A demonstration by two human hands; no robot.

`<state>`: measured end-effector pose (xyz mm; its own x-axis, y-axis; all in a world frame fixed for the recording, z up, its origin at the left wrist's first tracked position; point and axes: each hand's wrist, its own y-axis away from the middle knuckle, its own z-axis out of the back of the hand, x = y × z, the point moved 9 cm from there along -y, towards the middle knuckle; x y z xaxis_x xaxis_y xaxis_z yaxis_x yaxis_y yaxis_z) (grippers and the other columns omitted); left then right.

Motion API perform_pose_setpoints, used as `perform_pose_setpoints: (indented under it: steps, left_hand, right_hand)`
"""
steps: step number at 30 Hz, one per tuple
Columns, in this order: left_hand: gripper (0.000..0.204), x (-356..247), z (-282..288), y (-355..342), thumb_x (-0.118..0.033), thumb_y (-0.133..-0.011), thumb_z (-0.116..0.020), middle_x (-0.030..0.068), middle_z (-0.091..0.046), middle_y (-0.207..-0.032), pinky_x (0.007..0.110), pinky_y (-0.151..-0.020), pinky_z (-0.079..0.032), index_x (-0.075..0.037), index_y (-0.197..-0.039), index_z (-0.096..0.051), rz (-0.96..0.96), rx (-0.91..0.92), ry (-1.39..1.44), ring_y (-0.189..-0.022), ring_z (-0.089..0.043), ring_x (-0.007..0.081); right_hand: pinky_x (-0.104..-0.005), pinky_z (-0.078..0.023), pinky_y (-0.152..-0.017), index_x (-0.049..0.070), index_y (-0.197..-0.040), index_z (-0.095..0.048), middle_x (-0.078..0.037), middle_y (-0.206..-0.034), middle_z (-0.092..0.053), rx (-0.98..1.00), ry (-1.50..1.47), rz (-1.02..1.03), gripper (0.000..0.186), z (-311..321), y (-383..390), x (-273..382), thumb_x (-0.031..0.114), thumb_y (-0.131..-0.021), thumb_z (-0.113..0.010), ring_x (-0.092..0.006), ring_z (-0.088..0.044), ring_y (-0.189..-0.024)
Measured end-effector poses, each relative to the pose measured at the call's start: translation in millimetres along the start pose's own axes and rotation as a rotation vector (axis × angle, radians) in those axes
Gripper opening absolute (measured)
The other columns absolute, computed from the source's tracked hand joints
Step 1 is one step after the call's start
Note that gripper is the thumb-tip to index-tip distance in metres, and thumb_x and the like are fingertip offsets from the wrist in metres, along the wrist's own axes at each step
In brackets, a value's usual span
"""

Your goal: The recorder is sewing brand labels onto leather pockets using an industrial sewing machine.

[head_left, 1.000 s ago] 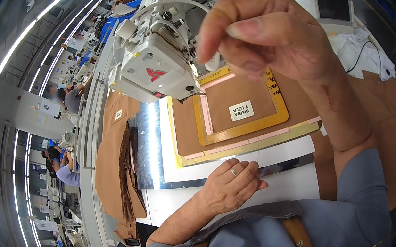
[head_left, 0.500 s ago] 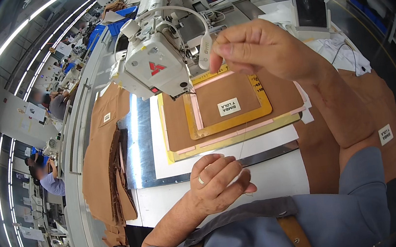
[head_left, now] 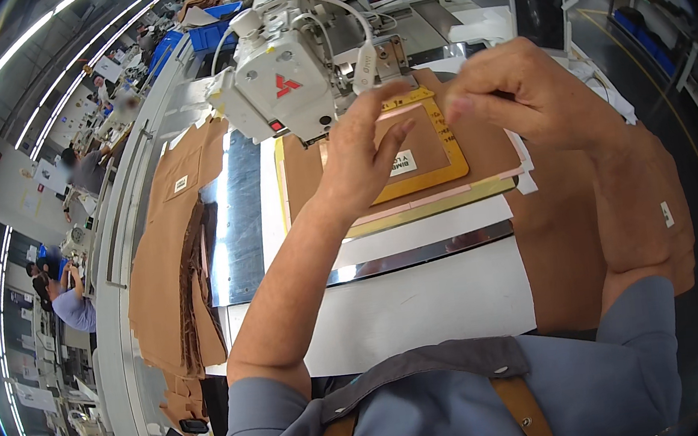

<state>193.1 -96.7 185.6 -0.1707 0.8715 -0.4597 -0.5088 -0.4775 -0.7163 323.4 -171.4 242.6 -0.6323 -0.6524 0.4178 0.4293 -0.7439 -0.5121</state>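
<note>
My left hand (head_left: 359, 152) reaches up beside the white sewing machine head (head_left: 283, 92), its thumb and forefinger apart with nothing visible between them. It hides the needle area and part of the yellow frame (head_left: 455, 154). That frame lies on a brown fabric piece (head_left: 491, 146) with a white label (head_left: 403, 163) inside the frame. My right hand (head_left: 516, 96) is raised to the right of the machine, fingers curled in and thumb pressed toward them. Motion blurs its fingertips, so whatever they hold, if anything, does not show.
Stacked brown fabric pieces (head_left: 170, 273) lie left of the shiny metal plate (head_left: 233, 222). More brown fabric (head_left: 562, 237) hangs at the right. A control screen (head_left: 538, 11) stands at back right, and a blue bin (head_left: 216, 31) behind the machine. Other people sit far left.
My left hand has risen from near my chest to the machine head, and its curled fingers have opened. My right hand has moved a little to the right, away from the machine.
</note>
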Motion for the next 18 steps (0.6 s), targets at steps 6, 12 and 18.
perform_pose_setpoints:
  steps: [6,12,18]
  left_hand:
    - [0.016,-13,-35,23,-0.008,-0.075,-0.064,0.0072,-0.060,-0.087,0.041,-0.075,-0.047,-0.010,-0.091,-0.066,-0.419,-0.041,0.009,-0.085,-0.059,0.0291]
    - [0.008,-42,-51,50,-0.012,-0.073,-0.062,0.0056,-0.051,-0.084,0.037,-0.083,-0.046,-0.009,-0.081,-0.063,-0.462,0.077,-0.116,-0.086,-0.054,0.0261]
    - [0.011,-32,-88,52,-0.016,-0.075,-0.059,0.0092,-0.052,-0.088,0.040,-0.098,-0.043,-0.007,-0.081,-0.063,-0.496,0.188,-0.077,-0.096,-0.055,0.0278]
  right_hand:
    - [-0.0275,-0.050,-0.080,-0.002,-0.106,-0.068,-0.007,-0.093,-0.070,0.032,-0.526,-0.503,0.046,-40,10,-135,0.039,-0.103,-0.049,-0.0130,-0.064,-0.086]
    - [-0.0226,-0.050,-0.064,0.001,-0.107,-0.065,-0.005,-0.090,-0.069,0.125,-0.952,-0.662,0.034,-115,-64,-146,0.033,-0.102,-0.052,-0.0110,-0.065,-0.075]
    - [-0.0344,-0.048,-0.060,-0.003,-0.087,-0.071,-0.014,-0.071,-0.067,0.042,0.221,-0.261,0.026,-72,-107,-146,0.023,-0.085,-0.068,-0.0219,-0.064,-0.065]
